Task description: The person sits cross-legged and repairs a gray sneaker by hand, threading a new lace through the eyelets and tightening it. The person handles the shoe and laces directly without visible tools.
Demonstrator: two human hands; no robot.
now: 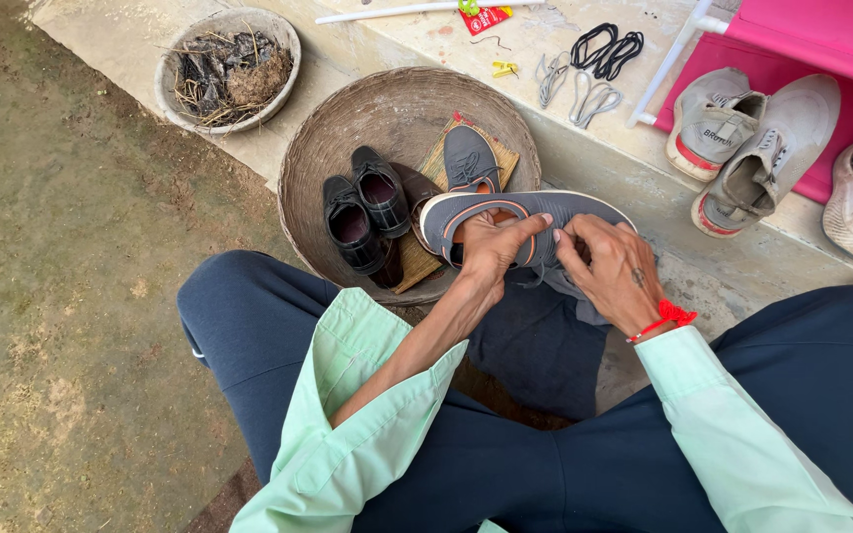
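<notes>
1. Two bare hands are closed on one grey sneaker [545,212], which is held tipped on its side between the knees, just above the near rim of a woven basket [313,148]. The sole edge, with its orange stripe, is turned away from the body, so that the upper faces the hands and can be worked on.

2. The left hand [491,247] is wrapped over the middle of the sneaker, thumb and fingers narrowed onto the upper. In this hold the shoe appears to be steadied against the lap.

3. The right hand [609,266] is pinched on the upper beside the left hand, fingertips close together. A lace may be caught between them; this cannot be told for certain. A red thread band [671,316] is worn at this wrist.

4. A matching grey sneaker [468,158] is laid on a flat mat [505,158] inside the basket, beside a pair of black shoes [362,207]. The footwear is thereby kept together within arm's reach.

5. Loose laces, black [606,49] and pale [594,99], are spread on the concrete step [644,197] beyond the basket, apart from each other, which makes each easy to pick out.

6. Two worn pale sneakers [742,143] are rested on a pink surface [821,39] at the right, well apart from the basket.

7. A second bowl [175,59], holding dry debris, is set at the far left.
</notes>
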